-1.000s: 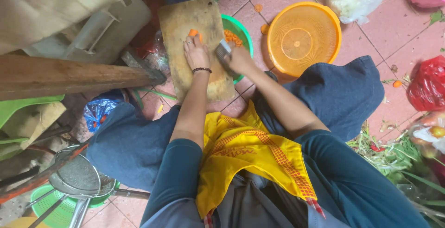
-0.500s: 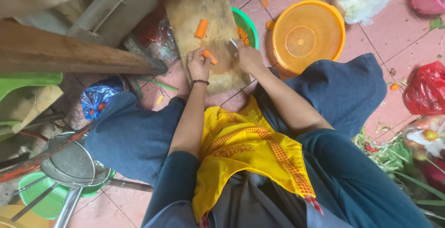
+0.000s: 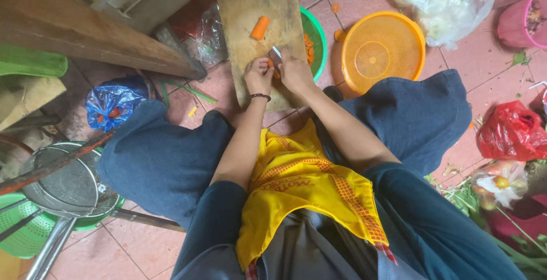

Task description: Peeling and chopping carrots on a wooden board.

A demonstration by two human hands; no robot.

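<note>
On the near end of the cutting board (image 3: 250, 12), both hands meet over a small carrot piece (image 3: 272, 67). Left hand (image 3: 259, 76) is curled, fingertips pressed down on the piece and touching it. Right hand (image 3: 295, 70) is clenched around a knife (image 3: 276, 51); only a short bit of blade shows past the fingers, so the grip on the handle cannot be read in detail.

Judgement on handling: the carrot looks firm, light and stiff, likely to roll or skid on a wet board. It is best pinned from above at the end away from the blade, fingertips tucked.

Further up the board lies a second carrot chunk (image 3: 260, 27), apart from both hands. Just beside the board's right edge sits a green basket (image 3: 317, 32) with orange pieces in it. Beyond that, well apart from the board, stands an orange colander (image 3: 399, 29).
</note>
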